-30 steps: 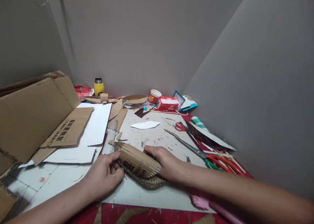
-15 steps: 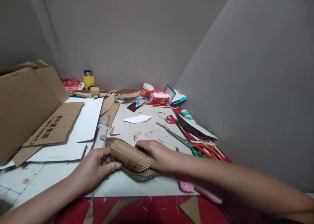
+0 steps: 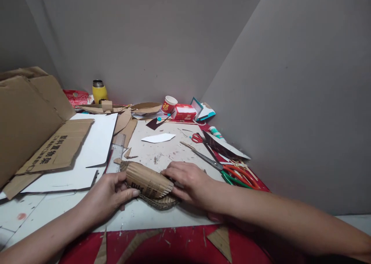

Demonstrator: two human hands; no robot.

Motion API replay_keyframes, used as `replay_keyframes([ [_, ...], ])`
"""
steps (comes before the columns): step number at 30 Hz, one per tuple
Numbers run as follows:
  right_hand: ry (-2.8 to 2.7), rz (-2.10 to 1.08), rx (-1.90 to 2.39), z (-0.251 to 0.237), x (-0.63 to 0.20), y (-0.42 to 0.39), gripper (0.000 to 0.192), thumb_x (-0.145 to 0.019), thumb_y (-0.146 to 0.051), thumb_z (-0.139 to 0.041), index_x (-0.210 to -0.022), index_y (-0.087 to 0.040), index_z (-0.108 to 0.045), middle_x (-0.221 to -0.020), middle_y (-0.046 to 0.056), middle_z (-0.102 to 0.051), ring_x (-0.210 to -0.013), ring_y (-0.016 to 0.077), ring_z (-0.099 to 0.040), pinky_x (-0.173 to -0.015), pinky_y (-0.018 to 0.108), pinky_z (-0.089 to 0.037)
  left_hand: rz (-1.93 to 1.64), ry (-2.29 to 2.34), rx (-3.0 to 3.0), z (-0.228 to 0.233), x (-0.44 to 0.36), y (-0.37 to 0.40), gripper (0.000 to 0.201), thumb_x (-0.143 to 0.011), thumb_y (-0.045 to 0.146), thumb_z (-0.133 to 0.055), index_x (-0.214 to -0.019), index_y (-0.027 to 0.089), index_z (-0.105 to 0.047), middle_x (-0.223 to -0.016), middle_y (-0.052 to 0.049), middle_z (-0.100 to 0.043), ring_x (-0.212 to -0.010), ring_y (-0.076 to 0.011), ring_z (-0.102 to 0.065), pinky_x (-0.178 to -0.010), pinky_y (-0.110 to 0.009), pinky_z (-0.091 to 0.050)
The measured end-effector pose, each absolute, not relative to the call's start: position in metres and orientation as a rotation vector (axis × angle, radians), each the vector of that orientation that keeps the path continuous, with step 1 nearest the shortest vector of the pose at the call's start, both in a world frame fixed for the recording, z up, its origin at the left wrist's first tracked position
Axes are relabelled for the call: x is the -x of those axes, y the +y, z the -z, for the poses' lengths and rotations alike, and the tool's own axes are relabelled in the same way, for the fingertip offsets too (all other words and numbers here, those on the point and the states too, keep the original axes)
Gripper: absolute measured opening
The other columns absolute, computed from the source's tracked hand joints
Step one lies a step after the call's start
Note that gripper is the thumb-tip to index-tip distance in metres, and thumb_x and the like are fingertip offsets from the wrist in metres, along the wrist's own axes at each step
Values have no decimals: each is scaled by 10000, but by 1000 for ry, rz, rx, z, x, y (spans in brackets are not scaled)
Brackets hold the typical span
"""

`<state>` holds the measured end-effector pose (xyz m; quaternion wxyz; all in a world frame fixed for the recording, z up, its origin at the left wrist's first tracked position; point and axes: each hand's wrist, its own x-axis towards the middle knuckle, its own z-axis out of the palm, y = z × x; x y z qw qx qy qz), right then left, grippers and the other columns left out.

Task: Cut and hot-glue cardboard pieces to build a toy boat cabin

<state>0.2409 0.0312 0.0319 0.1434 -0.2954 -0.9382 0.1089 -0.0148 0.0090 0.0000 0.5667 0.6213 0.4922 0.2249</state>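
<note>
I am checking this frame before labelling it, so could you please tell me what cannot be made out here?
Head view only:
- Black print on the curved brown corrugated cardboard piece: partly covered by the left hand, too small to read.
- Its right end: hidden under the right hand.
- Large brown cardboard sheet: cut off by the left edge.
- Green-handled scissors: handles tangled with the orange ones beside them.

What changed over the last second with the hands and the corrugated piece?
Little. The left hand and right hand keep their grip on the curled corrugated cardboard piece; the right fingers have slid further over its right end. The camera shifted, so everything sits further left in frame. Scissors, paper cup and yellow flask stayed put on the table.
</note>
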Motion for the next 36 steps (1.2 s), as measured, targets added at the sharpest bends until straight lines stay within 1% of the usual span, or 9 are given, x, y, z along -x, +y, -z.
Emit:
replay_keyframes([
  [6, -2652, -346, 869, -19, -240, 37, 139, -814, -131, -548, -926, -133, -630, -808, 91, -628, -699, 184, -576, -645, 275, -474, -530, 1165, -1490, 2, 15, 11, 261, -798, 384, -628, -914, 152, -657, -658, 27, -562, -509, -109, -460, -488, -232, -402],
  [10, -2598, -371, 884, -15, -240, 40, 172, -765, -96, -586, -922, -128, -651, -818, 83, -640, -723, 177, -589, -662, 273, -488, -540, 1175, -1523, 5, 17, 12, 294, -797, 415, -633, -927, 152, -651, -625, 36, -539, -485, -109, -462, -474, -230, -392],
  [16, -2595, -542, 981, -44, -251, 32, 334, -834, -187, -623, -1155, -94, -624, -1020, 136, -677, -862, 200, -630, -795, 343, -515, -609, 1151, -1551, -1, 17, 9, 274, -790, 394, -637, -923, 155, -658, -681, 21, -589, -488, -102, -473, -477, -230, -413],
  [18, -2482, -591, 1070, -54, -266, 26, 352, -863, -240, -612, -1188, -105, -612, -1048, 131, -681, -845, 182, -638, -788, 336, -525, -634, 1149, -1560, -3, 17, 8, 275, -792, 390, -637, -938, 158, -666, -700, 14, -614, -477, -99, -478, -469, -229, -415],
  [22, -2269, -639, 1297, -67, -302, 3, 305, -890, -328, -576, -1124, -149, -653, -993, 90, -713, -822, 174, -652, -736, 309, -532, -668, 1194, -1582, -3, 19, 7, 323, -783, 418, -659, -951, 143, -674, -639, 12, -614, -436, -112, -528, -443, -229, -387],
  [25, -2230, -648, 1394, -70, -320, -24, 296, -900, -371, -555, -1075, -161, -669, -1004, 85, -718, -878, 191, -659, -773, 317, -522, -697, 1221, -1602, -1, 19, 7, 331, -788, 431, -655, -945, 140, -672, -594, 21, -588, -423, -121, -547, -429, -227, -368],
  [29, -2256, -787, 1328, -70, -321, -64, 307, -932, -413, -519, -1055, -173, -666, -951, 66, -710, -839, 178, -651, -752, 300, -511, -734, 1254, -1637, -1, 17, 5, 318, -788, 426, -655, -943, 148, -666, -639, 9, -608, -407, -115, -551, -419, -229, -374],
  [33, -2421, -825, 1189, -70, -317, -90, 278, -934, -372, -543, -1107, -185, -655, -1014, 66, -698, -898, 173, -631, -817, 293, -486, -767, 1293, -1653, -2, 14, 2, 306, -784, 434, -650, -891, 147, -657, -642, 11, -597, -403, -116, -549, -422, -240, -405],
  [36, -2521, -889, 1099, -69, -323, -96, 260, -937, -355, -546, -1084, -175, -663, -1002, 70, -697, -884, 166, -627, -818, 284, -482, -778, 1314, -1651, -4, 13, -1, 325, -772, 440, -659, -889, 136, -661, -621, 17, -584, -410, -120, -549, -427, -243, -409],
])
